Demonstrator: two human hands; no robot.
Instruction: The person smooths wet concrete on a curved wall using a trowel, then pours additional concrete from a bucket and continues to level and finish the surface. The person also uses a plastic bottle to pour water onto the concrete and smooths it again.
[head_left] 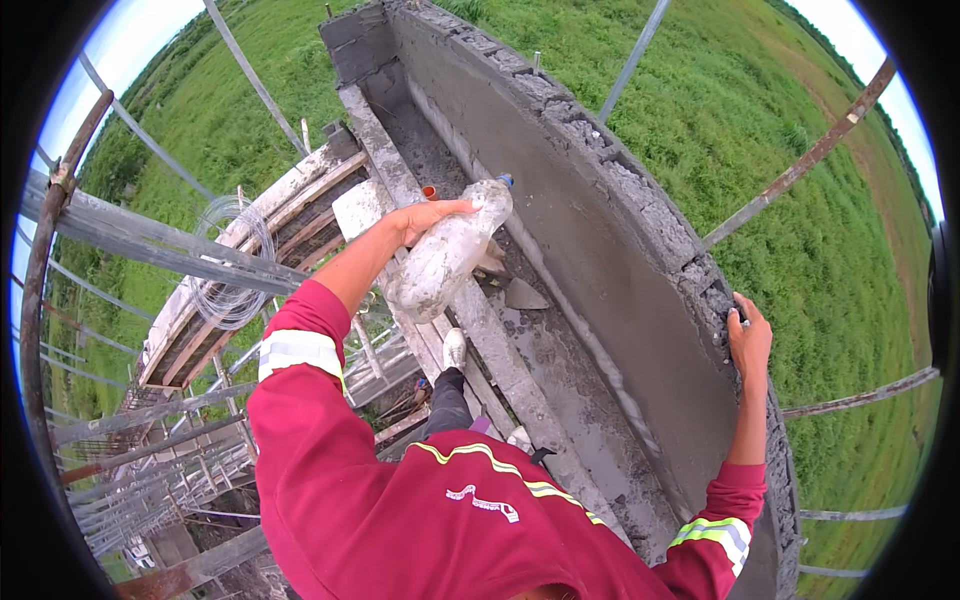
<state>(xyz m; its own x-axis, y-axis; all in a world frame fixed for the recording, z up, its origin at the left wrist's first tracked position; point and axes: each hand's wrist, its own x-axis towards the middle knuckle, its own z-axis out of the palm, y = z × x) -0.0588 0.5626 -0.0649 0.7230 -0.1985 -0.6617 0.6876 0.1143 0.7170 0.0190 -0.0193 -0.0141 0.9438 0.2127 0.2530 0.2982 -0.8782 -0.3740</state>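
My left hand (428, 217) is closed on a large, cement-smeared translucent plastic bottle (447, 262) with a blue cap. The bottle is tilted over the narrow trough beside the wall, its cap end toward the plastered face. Below it, a trowel (524, 294) with a grey blade lies in the trough, partly hidden by the bottle. To the right, my right hand (750, 345) grips the rough top edge of the grey wall (590, 250), thumb and forefinger showing, the other fingers partly hidden.
A concrete ledge (520, 365) borders the trough, with my shoe (454, 347) on planks beside it. A small orange round object (429, 191) sits behind the bottle. At left are coiled wire (232, 262), metal scaffold poles (170, 245) and a drop below. Grass (800, 250) lies beyond the wall.
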